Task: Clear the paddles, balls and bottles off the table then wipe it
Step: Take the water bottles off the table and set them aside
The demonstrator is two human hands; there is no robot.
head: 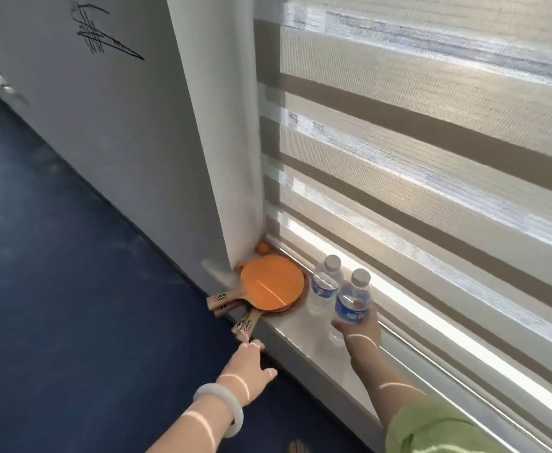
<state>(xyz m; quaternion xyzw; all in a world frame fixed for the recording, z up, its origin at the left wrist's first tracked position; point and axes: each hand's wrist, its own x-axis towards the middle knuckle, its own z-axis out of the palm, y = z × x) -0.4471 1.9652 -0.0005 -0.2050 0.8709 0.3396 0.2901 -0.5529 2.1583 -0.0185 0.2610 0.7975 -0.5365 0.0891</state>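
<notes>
The right hand [361, 331] is wrapped around the middle of a water bottle [353, 304] on the window sill [304, 341]. It looks light, smooth and squishy, so holding the label part is best. Just past it stands another bottle [325, 284], then the stacked paddles [273, 282]. The left hand [246, 362] is spread open, holding nothing.

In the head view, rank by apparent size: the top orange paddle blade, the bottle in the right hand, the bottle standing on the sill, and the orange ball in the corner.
1. Top paddle blade, largest.
2-3. Held bottle in the right hand and standing bottle: alike; the held one is nearer the camera, so unranked.
4. Orange ball, smallest.
</notes>
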